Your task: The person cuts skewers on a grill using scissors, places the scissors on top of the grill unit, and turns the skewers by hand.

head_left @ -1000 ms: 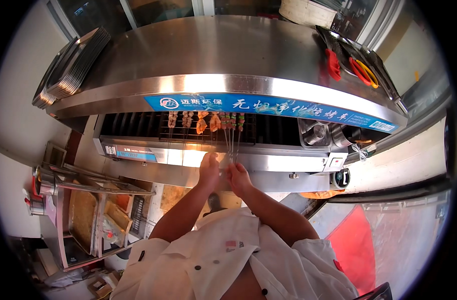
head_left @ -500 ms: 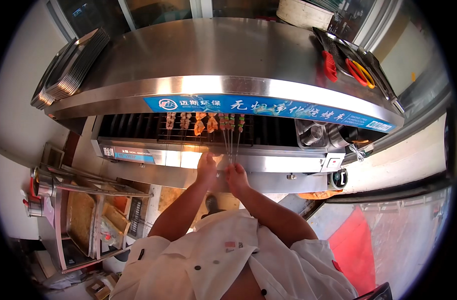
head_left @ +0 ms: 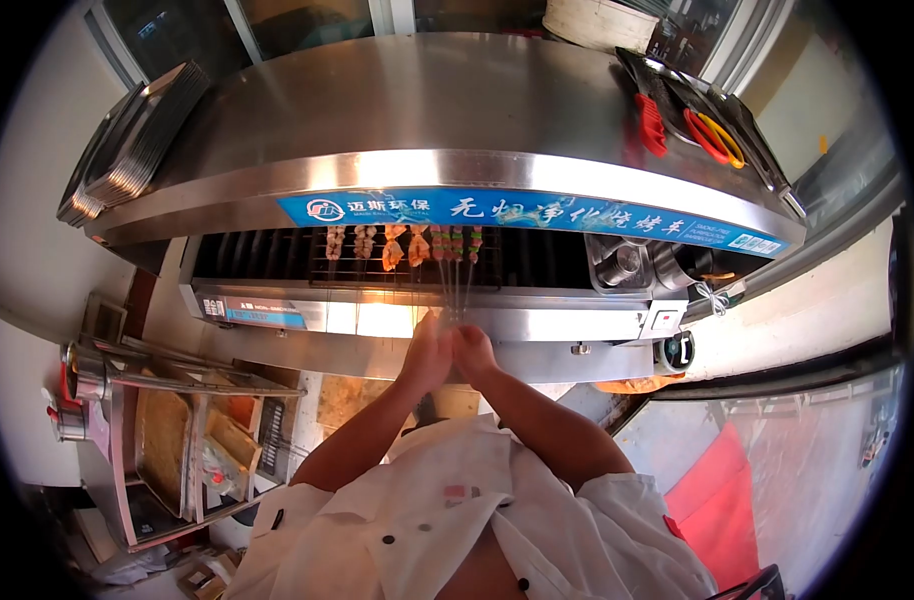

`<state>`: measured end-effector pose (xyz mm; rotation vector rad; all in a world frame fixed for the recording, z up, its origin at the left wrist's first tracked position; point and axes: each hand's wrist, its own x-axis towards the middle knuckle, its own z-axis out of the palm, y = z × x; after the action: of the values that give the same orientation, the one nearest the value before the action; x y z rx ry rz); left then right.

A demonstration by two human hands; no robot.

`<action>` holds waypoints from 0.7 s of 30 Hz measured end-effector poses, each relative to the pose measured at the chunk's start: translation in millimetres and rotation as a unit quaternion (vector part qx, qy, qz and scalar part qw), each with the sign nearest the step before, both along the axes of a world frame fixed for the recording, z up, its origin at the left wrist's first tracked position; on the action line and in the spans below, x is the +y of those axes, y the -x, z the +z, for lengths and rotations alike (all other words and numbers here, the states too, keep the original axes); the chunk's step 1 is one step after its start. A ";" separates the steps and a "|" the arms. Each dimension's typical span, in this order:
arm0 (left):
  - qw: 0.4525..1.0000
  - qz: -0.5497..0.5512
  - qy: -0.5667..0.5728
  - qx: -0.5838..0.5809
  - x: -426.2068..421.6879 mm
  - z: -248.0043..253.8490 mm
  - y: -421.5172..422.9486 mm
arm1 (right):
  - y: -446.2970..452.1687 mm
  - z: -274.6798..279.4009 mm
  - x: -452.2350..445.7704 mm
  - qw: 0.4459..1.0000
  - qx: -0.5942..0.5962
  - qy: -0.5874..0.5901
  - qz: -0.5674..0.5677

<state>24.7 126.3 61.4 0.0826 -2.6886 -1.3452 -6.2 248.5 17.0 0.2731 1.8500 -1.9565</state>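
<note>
Several skewers with red and green pieces (head_left: 456,245) lie on the grill (head_left: 377,278) under the steel hood. Their thin sticks reach down to my hands at the grill's front edge. My right hand (head_left: 474,352) is closed round the stick ends. Beside it and touching or nearly touching it, my left hand (head_left: 433,348) has its fingers pressed together near the same sticks; what it holds is too small to make out. To the left on the grill lie orange meat skewers (head_left: 392,250) and paler meat skewers (head_left: 335,243).
The steel hood (head_left: 397,100) overhangs the grill. Stacked metal trays (head_left: 142,145) stand on its left end, and red-handled and yellow-handled tongs (head_left: 715,138) on its right. Metal containers (head_left: 622,265) sit at the grill's right. A rack with trays (head_left: 164,440) stands at lower left.
My left hand has moved right, from a small gap away to right beside my right hand. The sticks have drawn closer together. The view has shifted slightly.
</note>
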 end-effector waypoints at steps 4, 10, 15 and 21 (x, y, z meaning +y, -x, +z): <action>0.986 0.053 -0.097 -0.128 10.7 -29.9 28.5 | 3.6 -0.9 5.9 0.998 0.015 -0.060 0.013; 0.884 0.138 -0.405 -0.188 27.6 -56.7 44.0 | 2.4 -1.0 9.2 0.997 -0.073 -0.012 -0.034; 0.877 0.136 -0.436 -0.150 22.3 -67.4 44.3 | 2.4 18.5 13.3 0.991 -0.100 0.070 -0.060; 0.895 0.116 -0.406 -0.142 18.2 -67.1 44.3 | 8.8 6.1 12.4 0.996 -0.048 0.051 -0.063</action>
<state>-19.5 144.5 -5.7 0.6991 -1.9926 -2.3948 -15.1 260.9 23.1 0.4527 1.7034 -2.0770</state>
